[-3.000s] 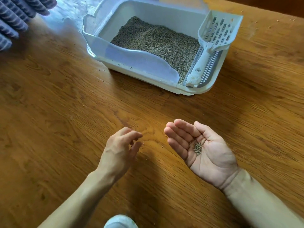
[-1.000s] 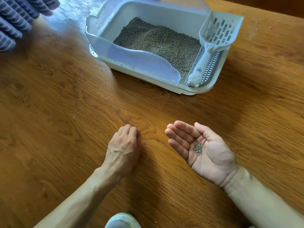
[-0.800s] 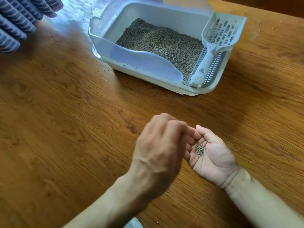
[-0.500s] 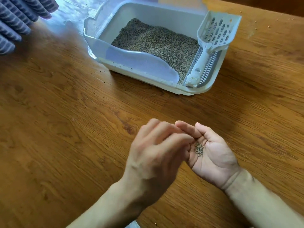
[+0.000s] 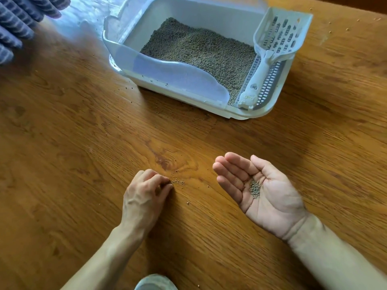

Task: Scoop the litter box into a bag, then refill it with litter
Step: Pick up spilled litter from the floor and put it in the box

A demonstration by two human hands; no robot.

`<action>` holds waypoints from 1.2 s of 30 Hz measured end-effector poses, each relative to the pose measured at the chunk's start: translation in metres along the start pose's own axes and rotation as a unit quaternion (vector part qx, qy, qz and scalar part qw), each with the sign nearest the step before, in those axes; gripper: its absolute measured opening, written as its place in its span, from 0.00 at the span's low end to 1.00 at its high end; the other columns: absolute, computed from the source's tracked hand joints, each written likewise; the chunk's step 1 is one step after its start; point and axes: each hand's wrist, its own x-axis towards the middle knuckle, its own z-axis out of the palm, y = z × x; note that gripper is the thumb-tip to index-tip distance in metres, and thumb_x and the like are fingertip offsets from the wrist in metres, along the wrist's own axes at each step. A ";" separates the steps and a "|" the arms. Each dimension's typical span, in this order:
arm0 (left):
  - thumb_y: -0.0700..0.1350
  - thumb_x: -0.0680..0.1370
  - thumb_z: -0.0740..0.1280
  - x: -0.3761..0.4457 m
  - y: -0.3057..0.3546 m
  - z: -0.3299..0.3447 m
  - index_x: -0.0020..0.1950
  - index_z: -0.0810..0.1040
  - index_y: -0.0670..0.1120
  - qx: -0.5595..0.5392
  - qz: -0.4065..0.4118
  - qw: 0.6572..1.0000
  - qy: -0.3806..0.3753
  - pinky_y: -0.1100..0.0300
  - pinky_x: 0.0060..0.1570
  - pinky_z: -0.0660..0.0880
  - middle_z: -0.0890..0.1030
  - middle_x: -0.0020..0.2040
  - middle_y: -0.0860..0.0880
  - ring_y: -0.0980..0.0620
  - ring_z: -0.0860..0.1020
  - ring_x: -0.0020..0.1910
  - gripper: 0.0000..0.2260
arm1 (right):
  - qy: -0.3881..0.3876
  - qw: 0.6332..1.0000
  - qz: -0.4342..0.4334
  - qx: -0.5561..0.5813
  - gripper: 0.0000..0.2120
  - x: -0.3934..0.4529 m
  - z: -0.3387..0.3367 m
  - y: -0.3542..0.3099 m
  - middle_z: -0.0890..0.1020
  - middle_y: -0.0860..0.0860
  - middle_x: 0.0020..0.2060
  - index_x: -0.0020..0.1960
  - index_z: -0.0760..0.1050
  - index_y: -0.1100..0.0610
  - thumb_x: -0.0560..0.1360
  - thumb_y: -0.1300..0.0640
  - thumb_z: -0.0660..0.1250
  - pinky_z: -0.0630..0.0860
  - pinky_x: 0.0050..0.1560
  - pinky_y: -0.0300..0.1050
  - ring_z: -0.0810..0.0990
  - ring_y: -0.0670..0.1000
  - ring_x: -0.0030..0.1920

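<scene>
A white litter box stands on the wooden table, filled with grey-brown litter. A white slotted scoop rests on the box's right side, handle toward me. My right hand is held palm up, cupped, with a small pile of litter pellets in it. My left hand lies knuckles up on the table, fingertips bunched and touching a few spilled pellets.
Stray pellets dot the table near the box's front and at the far right corner. A blue striped cloth lies at the top left. A pale rounded object shows at the bottom edge.
My left hand went over to my right palm, then returned left to the table by the spilled pellets. My right hand has stayed cupped in place.
</scene>
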 end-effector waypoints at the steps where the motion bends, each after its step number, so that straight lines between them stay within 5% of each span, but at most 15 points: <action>1: 0.43 0.72 0.78 0.001 -0.001 0.002 0.44 0.84 0.45 -0.004 0.003 1.000 0.003 0.53 0.39 0.79 0.81 0.43 0.52 0.52 0.77 0.43 0.05 | 0.002 1.000 0.000 0.001 0.25 0.000 0.000 0.000 0.83 0.63 0.52 0.49 0.83 0.66 0.80 0.51 0.52 0.83 0.48 0.50 0.84 0.59 0.53; 6: 0.40 0.74 0.74 0.008 -0.001 0.008 0.42 0.79 0.43 0.023 0.037 0.999 0.006 0.54 0.38 0.77 0.77 0.40 0.51 0.51 0.74 0.40 0.05 | 0.005 1.000 0.004 0.002 0.25 0.000 0.001 0.003 0.83 0.63 0.52 0.49 0.83 0.66 0.80 0.51 0.52 0.83 0.49 0.50 0.84 0.58 0.53; 10: 0.41 0.82 0.61 0.009 -0.002 0.010 0.46 0.74 0.44 0.078 0.071 0.994 -0.018 0.51 0.37 0.77 0.74 0.42 0.48 0.49 0.72 0.41 0.06 | -0.001 1.000 0.006 -0.005 0.26 0.001 0.005 0.004 0.83 0.63 0.52 0.49 0.83 0.66 0.81 0.51 0.51 0.82 0.50 0.50 0.84 0.59 0.52; 14: 0.46 0.83 0.57 0.010 0.031 -0.016 0.48 0.72 0.45 -0.029 0.019 0.998 0.046 0.56 0.38 0.73 0.72 0.43 0.50 0.52 0.71 0.40 0.08 | -0.004 1.000 0.008 -0.001 0.25 -0.002 0.001 0.003 0.83 0.63 0.53 0.50 0.83 0.66 0.80 0.51 0.52 0.82 0.50 0.50 0.83 0.59 0.53; 19: 0.41 0.82 0.63 0.009 0.117 -0.058 0.49 0.79 0.40 -0.133 0.170 0.971 0.098 0.56 0.41 0.74 0.77 0.44 0.47 0.49 0.74 0.42 0.07 | 0.005 1.000 0.016 0.008 0.23 -0.002 -0.003 0.005 0.84 0.63 0.50 0.50 0.83 0.66 0.79 0.51 0.56 0.83 0.48 0.50 0.84 0.58 0.51; 22: 0.40 0.80 0.68 0.005 0.141 -0.050 0.49 0.83 0.41 -0.093 0.256 0.960 0.068 0.49 0.41 0.73 0.81 0.47 0.46 0.47 0.75 0.44 0.05 | -0.022 0.998 0.060 0.022 0.17 -0.002 0.000 0.007 0.83 0.60 0.51 0.56 0.81 0.65 0.76 0.52 0.68 0.77 0.59 0.49 0.83 0.55 0.53; 24: 0.41 0.80 0.70 0.003 0.144 -0.046 0.51 0.84 0.43 -0.076 0.278 0.956 0.060 0.49 0.41 0.73 0.82 0.49 0.47 0.48 0.75 0.46 0.04 | -0.020 0.996 0.078 0.027 0.20 -0.002 -0.002 0.005 0.82 0.61 0.55 0.60 0.78 0.65 0.76 0.51 0.66 0.75 0.62 0.50 0.81 0.57 0.56; 30: 0.39 0.78 0.72 0.018 0.096 -0.059 0.49 0.85 0.42 -0.130 0.150 0.970 0.140 0.57 0.45 0.75 0.82 0.45 0.50 0.51 0.77 0.44 0.03 | -0.008 1.000 0.010 0.024 0.23 -0.003 -0.005 -0.001 0.83 0.63 0.53 0.52 0.82 0.67 0.79 0.52 0.55 0.82 0.50 0.51 0.83 0.59 0.54; 36: 0.44 0.72 0.77 0.001 0.021 -0.018 0.45 0.84 0.47 -0.021 0.098 0.994 -0.032 0.56 0.38 0.76 0.79 0.42 0.55 0.55 0.73 0.42 0.05 | -0.010 0.999 0.000 0.035 0.24 0.000 -0.004 -0.008 0.83 0.62 0.54 0.52 0.82 0.66 0.79 0.51 0.53 0.82 0.50 0.51 0.83 0.58 0.55</action>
